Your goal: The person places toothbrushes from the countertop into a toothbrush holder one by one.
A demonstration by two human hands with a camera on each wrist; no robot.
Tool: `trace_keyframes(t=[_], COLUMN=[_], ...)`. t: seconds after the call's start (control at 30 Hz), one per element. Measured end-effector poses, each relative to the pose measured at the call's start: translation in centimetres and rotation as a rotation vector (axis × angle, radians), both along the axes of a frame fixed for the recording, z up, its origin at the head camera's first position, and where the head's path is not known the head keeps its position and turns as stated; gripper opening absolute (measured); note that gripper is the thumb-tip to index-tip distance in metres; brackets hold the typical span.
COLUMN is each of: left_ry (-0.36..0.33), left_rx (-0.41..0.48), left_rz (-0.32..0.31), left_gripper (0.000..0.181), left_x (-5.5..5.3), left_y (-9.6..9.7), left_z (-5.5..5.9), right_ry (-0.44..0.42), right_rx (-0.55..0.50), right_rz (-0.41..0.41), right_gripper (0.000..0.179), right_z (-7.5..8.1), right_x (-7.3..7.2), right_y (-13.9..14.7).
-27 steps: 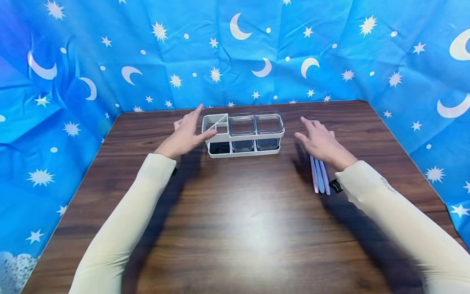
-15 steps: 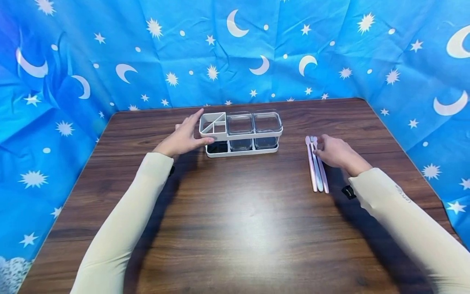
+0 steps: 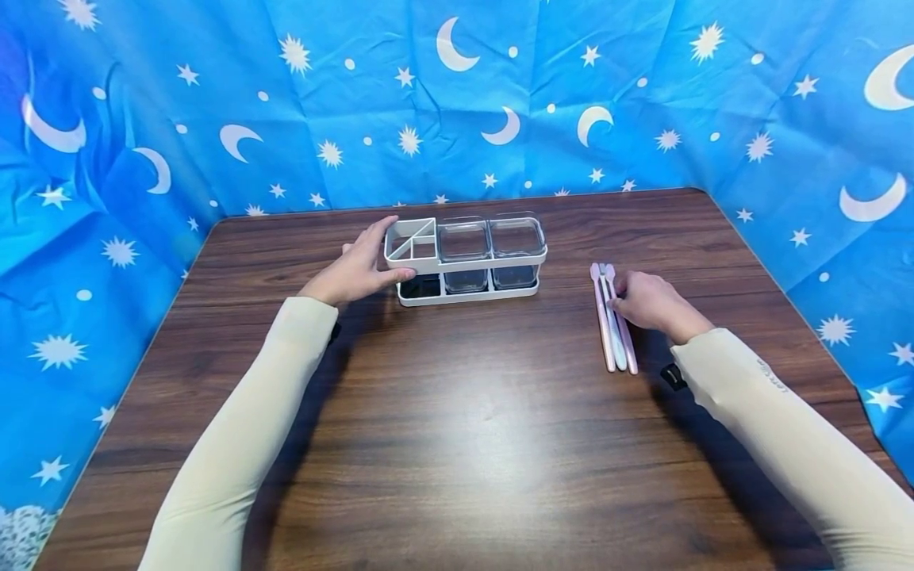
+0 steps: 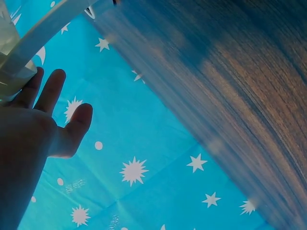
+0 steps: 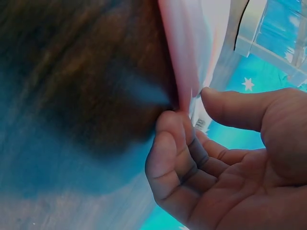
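Note:
A white bathroom rack (image 3: 471, 297) stands near the table's far edge, with a divided compartment (image 3: 414, 240) on its left and two clear cups (image 3: 466, 242) to the right. My left hand (image 3: 357, 266) holds the rack's left end, thumb at the front and index finger at the back corner. In the left wrist view its other fingers (image 4: 50, 91) stretch out beside the rack. On the right lie three toothbrushes (image 3: 602, 325), pink and pale blue, side by side. My right hand (image 3: 653, 301), fingers curled, pinches the rightmost pink toothbrush (image 3: 627, 341) below its head.
The brown wooden table (image 3: 457, 444) spreads out before me. A blue cloth backdrop (image 3: 528, 95) with moons and stars hangs close along the far edge and both sides. A bit of white lace (image 3: 28, 527) shows at the lower left.
My right hand has come down from above the toothbrushes to their right side, and its fingers have closed in. My left hand has settled onto the rack's left end.

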State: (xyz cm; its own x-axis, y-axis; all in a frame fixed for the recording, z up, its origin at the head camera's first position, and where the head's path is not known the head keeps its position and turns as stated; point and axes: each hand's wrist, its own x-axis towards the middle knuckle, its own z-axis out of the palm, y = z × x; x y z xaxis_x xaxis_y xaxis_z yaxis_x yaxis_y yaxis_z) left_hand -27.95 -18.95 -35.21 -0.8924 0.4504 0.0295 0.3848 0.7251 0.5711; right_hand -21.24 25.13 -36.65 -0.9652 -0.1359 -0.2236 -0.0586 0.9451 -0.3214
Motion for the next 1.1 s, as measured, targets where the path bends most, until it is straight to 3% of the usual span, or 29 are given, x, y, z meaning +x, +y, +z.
trace_keyframes(t=[0.4,0.5,0.67,0.87,1.1], left_ry=[-0.012,-0.013,-0.026,-0.033,-0.058], left_rx=[-0.016,-0.01,-0.005,0.009,0.034], left_rz=[-0.013,-0.017,-0.021,-0.021,-0.002], left_gripper=[0.102,0.101,0.101,0.1,0.1], left_x=[0.0,0.1,0.1,0.2,0.4], left_y=[-0.1,-0.1,0.0,0.0,0.1], left_z=[0.3,0.3,0.2,0.3,0.3], right_ry=[0.027,0.002,-0.021,0.133,0.403], right_rx=[-0.01,-0.009,-0.046,-0.129,-0.29], right_rz=[-0.015,-0.038,-0.116,-0.205,-0.211], right_gripper=[0.022,0.016,0.027,0.021,0.021], right_z=[-0.3,-0.2,-0.1,0.7,3.2], right_x=[-0.2,-0.2,-0.1,0.1,0.6], right_y=[0.1,0.0,0.4,1.1,0.2])
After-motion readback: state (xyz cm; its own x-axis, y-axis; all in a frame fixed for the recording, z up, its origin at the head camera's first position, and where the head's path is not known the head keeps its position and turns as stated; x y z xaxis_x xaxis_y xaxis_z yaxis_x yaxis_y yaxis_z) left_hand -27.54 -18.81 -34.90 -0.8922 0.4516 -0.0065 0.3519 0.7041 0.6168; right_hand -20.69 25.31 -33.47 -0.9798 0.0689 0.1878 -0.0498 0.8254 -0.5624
